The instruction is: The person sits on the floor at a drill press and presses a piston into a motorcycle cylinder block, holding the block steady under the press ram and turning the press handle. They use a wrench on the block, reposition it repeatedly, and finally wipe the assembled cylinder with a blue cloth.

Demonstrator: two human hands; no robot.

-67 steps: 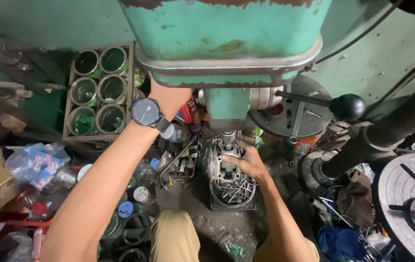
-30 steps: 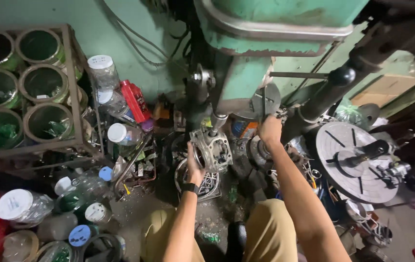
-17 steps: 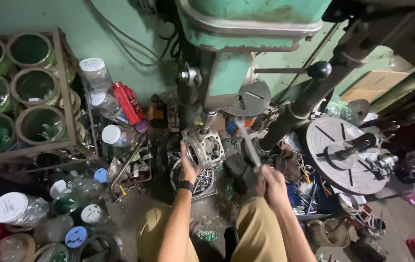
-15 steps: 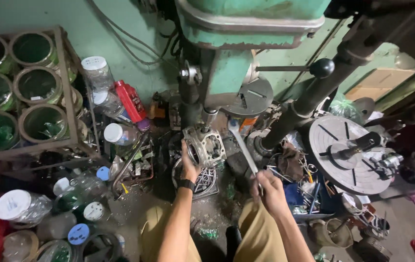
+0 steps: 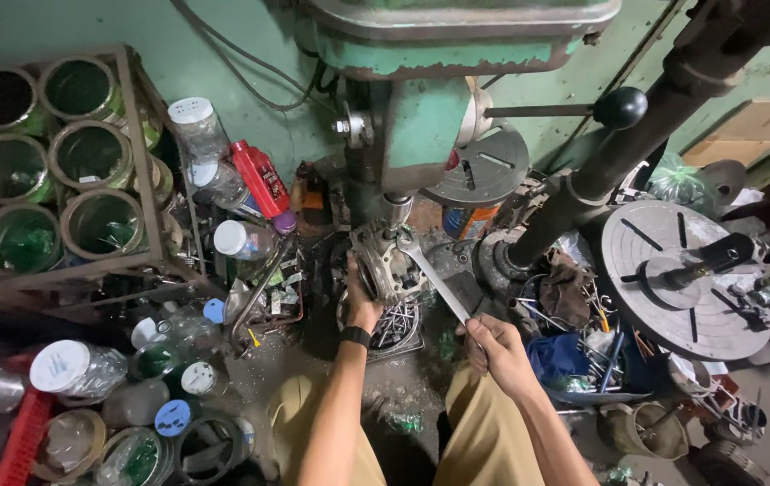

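grey metal casting [image 5: 385, 261] — ribbed, grimy, long steel wrench [image 5: 434, 283] on it

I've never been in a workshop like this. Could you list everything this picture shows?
Drill press: one, green, top centre.
Metal part: one, grey, under the spindle.
Wrench: one, silver, on the part.
Rack of jars: one, six green jars, upper left.
Red bottle: one, beside the rack.
Round slotted table: one, grey, right.
Left hand: steadies the part.
Right hand: grips the wrench handle.
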